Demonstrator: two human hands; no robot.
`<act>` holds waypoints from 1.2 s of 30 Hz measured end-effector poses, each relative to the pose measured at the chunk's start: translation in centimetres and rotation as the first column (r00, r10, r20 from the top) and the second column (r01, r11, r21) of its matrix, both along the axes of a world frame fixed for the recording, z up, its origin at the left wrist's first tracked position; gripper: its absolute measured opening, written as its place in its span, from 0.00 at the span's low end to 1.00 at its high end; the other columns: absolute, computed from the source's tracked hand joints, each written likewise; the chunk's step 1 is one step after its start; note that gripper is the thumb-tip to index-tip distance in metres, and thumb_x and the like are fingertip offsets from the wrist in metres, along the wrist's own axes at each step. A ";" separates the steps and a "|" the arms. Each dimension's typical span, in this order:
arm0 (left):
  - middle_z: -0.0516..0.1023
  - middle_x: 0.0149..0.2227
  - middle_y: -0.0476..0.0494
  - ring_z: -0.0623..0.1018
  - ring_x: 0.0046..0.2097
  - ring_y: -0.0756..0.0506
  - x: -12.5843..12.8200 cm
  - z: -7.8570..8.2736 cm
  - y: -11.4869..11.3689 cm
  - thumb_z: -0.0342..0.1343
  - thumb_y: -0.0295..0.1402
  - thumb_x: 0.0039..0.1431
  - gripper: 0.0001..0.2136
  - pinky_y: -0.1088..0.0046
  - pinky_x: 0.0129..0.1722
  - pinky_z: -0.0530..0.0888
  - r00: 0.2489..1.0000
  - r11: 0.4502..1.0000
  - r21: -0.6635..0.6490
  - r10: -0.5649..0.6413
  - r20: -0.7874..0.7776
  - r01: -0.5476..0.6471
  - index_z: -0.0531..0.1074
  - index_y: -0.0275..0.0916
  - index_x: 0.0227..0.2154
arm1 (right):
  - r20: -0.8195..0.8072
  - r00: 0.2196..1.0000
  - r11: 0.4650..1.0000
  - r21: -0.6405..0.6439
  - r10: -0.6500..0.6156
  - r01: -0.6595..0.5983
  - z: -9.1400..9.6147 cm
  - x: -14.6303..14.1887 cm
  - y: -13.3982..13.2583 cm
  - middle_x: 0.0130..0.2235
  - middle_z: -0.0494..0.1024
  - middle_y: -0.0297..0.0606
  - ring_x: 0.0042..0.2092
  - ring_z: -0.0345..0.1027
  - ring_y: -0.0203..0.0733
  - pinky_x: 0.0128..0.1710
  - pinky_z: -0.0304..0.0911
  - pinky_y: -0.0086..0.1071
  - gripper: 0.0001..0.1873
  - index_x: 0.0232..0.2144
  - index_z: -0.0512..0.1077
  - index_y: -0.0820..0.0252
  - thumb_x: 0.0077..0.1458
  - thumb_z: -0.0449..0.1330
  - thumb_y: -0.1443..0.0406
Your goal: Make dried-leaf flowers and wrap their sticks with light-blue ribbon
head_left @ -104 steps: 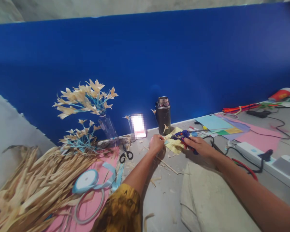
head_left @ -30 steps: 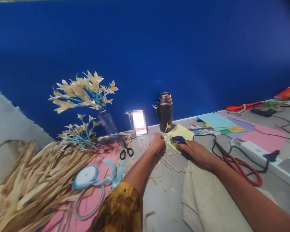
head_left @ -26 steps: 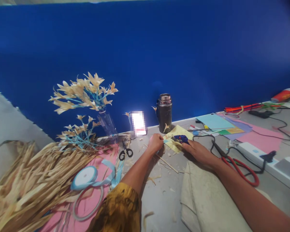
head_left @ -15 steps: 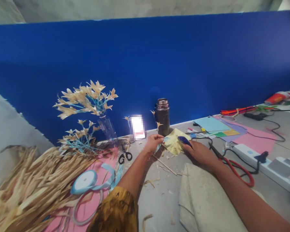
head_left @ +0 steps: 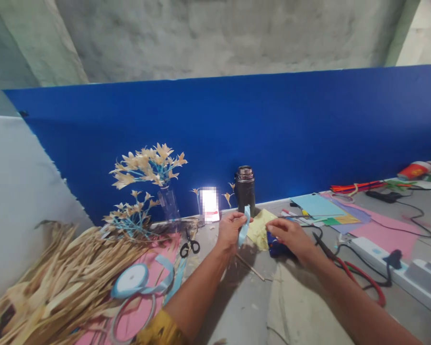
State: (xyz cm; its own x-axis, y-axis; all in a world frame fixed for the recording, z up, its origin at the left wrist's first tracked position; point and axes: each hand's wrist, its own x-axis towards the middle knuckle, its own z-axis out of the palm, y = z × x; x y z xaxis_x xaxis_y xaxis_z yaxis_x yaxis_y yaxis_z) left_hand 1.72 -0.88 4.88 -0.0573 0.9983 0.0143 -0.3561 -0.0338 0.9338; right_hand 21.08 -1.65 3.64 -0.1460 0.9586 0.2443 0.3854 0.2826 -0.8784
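A short strip of light blue ribbon (head_left: 244, 226) is pinched upright in my left hand (head_left: 230, 231). My right hand (head_left: 290, 235) has its thumb and fingertips drawn together beside the crumpled yellow paper (head_left: 261, 227); what lies between them, if anything, is too small to make out. Under that hand a dark blue object (head_left: 277, 247) rests at the table surface, partly hidden, its kind unclear. A thin stick (head_left: 250, 267) lies just below the left hand. Small pale flowers (head_left: 228, 197) stand in front of the dark open flask (head_left: 245, 190).
Left are dried husks (head_left: 57, 282), a ribbon roll (head_left: 131, 280), a tape ring (head_left: 115, 326), black scissors (head_left: 189, 248) and a vase of husk flowers (head_left: 168, 203). Right are coloured papers (head_left: 388, 235), red-handled pliers (head_left: 366, 280) and a power strip (head_left: 373, 256). A blue panel (head_left: 215, 129) stands behind.
My right hand has let go of the dark blue object, which now sits lower, and its fingers are pinched. My left hand has raised the ribbon strip. The view has tilted up.
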 end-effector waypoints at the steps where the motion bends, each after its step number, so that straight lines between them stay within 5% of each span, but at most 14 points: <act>1: 0.70 0.17 0.54 0.64 0.19 0.55 0.0 0.1 -0.8 0.73 0.40 0.36 0.20 0.79 0.19 0.57 0.999 1.000 -0.018 0.002 0.038 -0.001 0.73 0.36 0.30 | -0.176 0.984 0.994 -0.110 -0.011 -0.008 0.5 -1.4 -0.5 0.37 0.81 0.42 0.36 0.73 0.46 0.31 0.65 0.34 0.17 0.35 0.78 0.57 0.52 0.60 0.52; 4: 0.57 0.14 0.62 0.54 0.16 0.58 -0.6 0.5 -3.2 0.74 0.38 0.33 0.22 0.80 0.17 0.46 0.986 0.997 -0.074 0.026 0.163 -0.014 0.71 0.37 0.30 | -0.425 0.904 0.969 -0.240 -0.045 -0.064 1.4 -5.2 -1.9 0.36 0.80 0.42 0.34 0.70 0.43 0.26 0.61 0.30 0.19 0.33 0.77 0.57 0.46 0.66 0.50; 13: 0.56 0.17 0.61 0.53 0.18 0.58 -3.4 -0.5 -7.9 0.74 0.38 0.34 0.22 0.81 0.17 0.46 0.974 0.991 -0.130 0.049 0.221 -0.021 0.70 0.37 0.31 | -0.504 0.862 0.972 -0.175 0.047 -0.156 0.6 -10.7 -3.8 0.26 0.72 0.31 0.27 0.61 0.36 0.25 0.56 0.28 0.21 0.27 0.75 0.59 0.41 0.69 0.48; 18: 0.67 0.27 0.53 0.58 0.20 0.58 -4.3 -1.2 -8.6 0.64 0.49 0.46 0.22 0.81 0.16 0.49 0.965 0.981 -0.080 0.191 0.179 -0.179 0.76 0.35 0.37 | -0.424 0.905 0.995 -0.067 0.033 -0.068 -0.2 -10.6 -3.7 0.26 0.75 0.34 0.29 0.64 0.41 0.29 0.59 0.33 0.19 0.26 0.75 0.59 0.45 0.67 0.49; 22: 0.59 0.19 0.58 0.56 0.18 0.56 -4.0 -1.1 -9.0 0.63 0.44 0.50 0.20 0.80 0.17 0.52 0.978 0.979 -0.010 0.203 0.038 -0.203 0.77 0.36 0.41 | -0.307 0.951 0.996 0.067 -0.031 0.055 -0.6 -9.7 -3.4 0.32 0.80 0.40 0.36 0.71 0.48 0.38 0.64 0.39 0.16 0.31 0.76 0.58 0.49 0.64 0.51; 25: 0.68 0.21 0.55 0.58 0.18 0.55 -3.6 -0.9 -9.4 0.64 0.42 0.50 0.21 0.80 0.18 0.55 0.978 0.978 0.025 0.208 0.008 -0.208 0.74 0.39 0.46 | -0.332 0.943 0.999 0.030 -0.012 0.023 -0.8 -9.5 -3.3 0.33 0.81 0.42 0.35 0.72 0.48 0.37 0.66 0.39 0.18 0.33 0.76 0.59 0.47 0.65 0.50; 30: 0.76 0.26 0.47 0.64 0.20 0.54 -3.2 -1.4 -9.4 0.66 0.40 0.48 0.13 0.79 0.18 0.60 0.971 0.971 0.009 0.240 0.003 -0.240 0.73 0.39 0.33 | -0.404 0.914 0.996 -0.077 0.018 -0.054 -0.9 -9.4 -3.3 0.31 0.81 0.39 0.31 0.71 0.45 0.29 0.63 0.35 0.20 0.34 0.77 0.59 0.44 0.67 0.50; 36: 0.72 0.24 0.49 0.71 0.26 0.52 -3.2 -2.1 -9.1 0.72 0.34 0.38 0.13 0.78 0.26 0.68 0.964 0.976 -0.070 0.213 0.160 -0.204 0.76 0.36 0.27 | -0.413 0.908 0.994 -0.036 0.076 -0.100 -1.3 -9.4 -3.4 0.33 0.81 0.39 0.36 0.72 0.47 0.36 0.65 0.36 0.17 0.33 0.78 0.59 0.47 0.67 0.53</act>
